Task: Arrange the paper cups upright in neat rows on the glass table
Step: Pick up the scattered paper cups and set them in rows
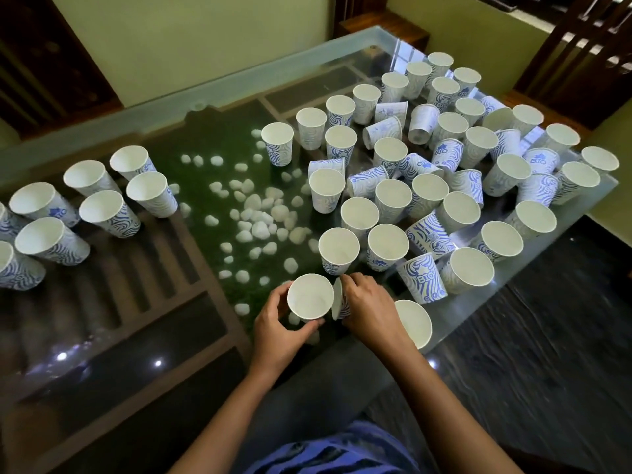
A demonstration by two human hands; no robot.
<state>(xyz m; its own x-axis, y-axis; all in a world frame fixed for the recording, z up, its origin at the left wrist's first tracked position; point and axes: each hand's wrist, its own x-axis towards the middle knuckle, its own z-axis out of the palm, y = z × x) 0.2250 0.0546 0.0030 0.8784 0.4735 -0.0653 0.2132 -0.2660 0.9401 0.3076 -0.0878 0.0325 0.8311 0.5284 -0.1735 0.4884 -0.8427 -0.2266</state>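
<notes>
White paper cups with blue swirl print cover the glass table (pixel 143 336). My left hand (pixel 280 328) grips an upright cup (pixel 310 296) near the front edge. My right hand (pixel 369 307) pinches a second cup (pixel 339 301) that is tipped on its side right beside the first. A tidy group of upright cups (pixel 102 208) stands at the left. A large crowd of cups (pixel 444 172) fills the right half, most upright, some lying on their sides or upside down (pixel 422 275). One more upright cup (pixel 415 323) sits by my right wrist.
Under the glass lie green turf and several white pebbles (pixel 256 220). The table's right edge (pixel 533 275) drops to a dark floor. A pale wall (pixel 205 46) runs behind the table, with dark wooden furniture at both far corners.
</notes>
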